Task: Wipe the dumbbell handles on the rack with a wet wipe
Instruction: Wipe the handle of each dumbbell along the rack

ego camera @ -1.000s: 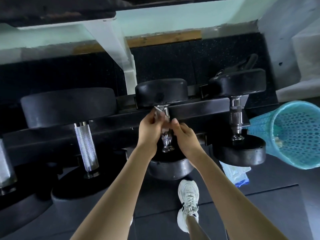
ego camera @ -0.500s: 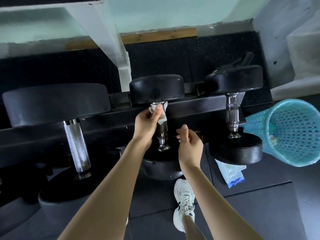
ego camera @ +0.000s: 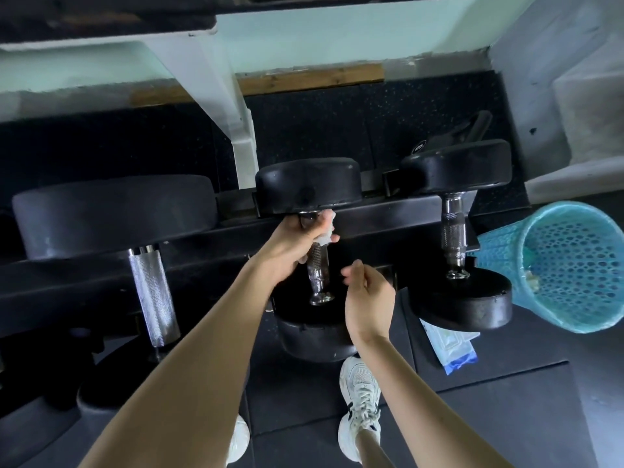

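The wet wipe (ego camera: 326, 228) is clasped round the middle dumbbell handle (ego camera: 318, 266) by the left hand (ego camera: 290, 243); the right hand (ego camera: 368, 300) is held alongside, fingers slack, empty

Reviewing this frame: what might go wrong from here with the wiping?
1. The left hand holds the wipe only at the top of the handle, so the lower knurled part may get skipped.
2. The right hand is off the dumbbell. A hard twist might shift it on the rack, and a shoe stands right below.
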